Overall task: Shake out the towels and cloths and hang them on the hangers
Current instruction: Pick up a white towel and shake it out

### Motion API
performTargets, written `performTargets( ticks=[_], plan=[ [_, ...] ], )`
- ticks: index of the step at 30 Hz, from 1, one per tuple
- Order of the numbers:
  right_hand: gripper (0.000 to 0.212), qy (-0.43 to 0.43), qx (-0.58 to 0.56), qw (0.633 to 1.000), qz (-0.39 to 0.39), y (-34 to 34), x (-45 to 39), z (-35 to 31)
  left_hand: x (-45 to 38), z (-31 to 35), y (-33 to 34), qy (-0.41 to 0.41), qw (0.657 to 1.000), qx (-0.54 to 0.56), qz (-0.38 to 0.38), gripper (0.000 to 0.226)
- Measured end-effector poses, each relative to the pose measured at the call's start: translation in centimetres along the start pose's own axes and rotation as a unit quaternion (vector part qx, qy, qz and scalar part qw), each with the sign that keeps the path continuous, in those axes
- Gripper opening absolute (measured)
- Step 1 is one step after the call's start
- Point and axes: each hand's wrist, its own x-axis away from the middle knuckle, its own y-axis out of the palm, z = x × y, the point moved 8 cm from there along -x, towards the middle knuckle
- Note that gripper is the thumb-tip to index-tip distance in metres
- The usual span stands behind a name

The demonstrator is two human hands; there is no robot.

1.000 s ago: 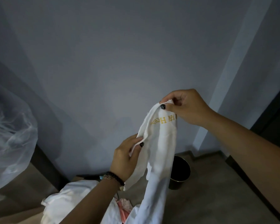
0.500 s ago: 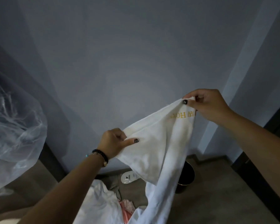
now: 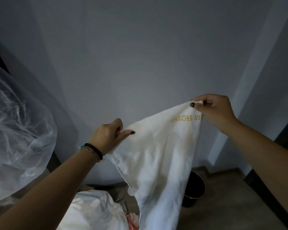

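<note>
The white hotel towel [image 3: 158,156] is held up before the wall. The left hand [image 3: 109,137] pinches its lower left corner; the right hand [image 3: 213,108] pinches the higher corner. The towel's length hangs downward below both hands.

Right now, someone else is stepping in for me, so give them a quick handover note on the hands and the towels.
Left hand pinches the white towel by its upper edge; right hand pinches the corner by the gold lettering.
The towel is spread between them in the air.
More white cloths lie heaped below.
No hanger is in view.
Left: shake this towel, hang it, then the heap.
</note>
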Motion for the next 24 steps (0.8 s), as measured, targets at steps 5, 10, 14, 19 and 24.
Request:
performTargets(
  ticks=[5,10,14,19,24],
  plan=[
    [0.025,-0.01,-0.053,0.998,-0.034,1.7,1.2,-2.4,-0.3,-1.0,0.1,-0.08,0.979,-0.142,-0.122,0.055],
    [0.036,-0.025,-0.085,0.992,-0.092,4.9,2.4,-5.5,-2.8,6.4,0.6,-0.047,0.991,0.095,-0.079,0.048],
    [0.035,-0.029,-0.102,0.991,-0.081,5.0,2.8,-5.8,-4.2,9.7,1.7,-0.073,0.98,0.184,0.001,0.031],
    [0.029,0.034,-0.141,0.989,-0.037,4.1,4.8,-0.7,-3.8,10.3,4.4,-0.072,0.981,0.179,0.01,0.028],
    [0.04,0.146,-0.178,0.967,-0.114,7.1,9.0,6.3,-3.7,10.3,5.3,-0.105,0.976,0.191,0.019,0.024]
  ],
)
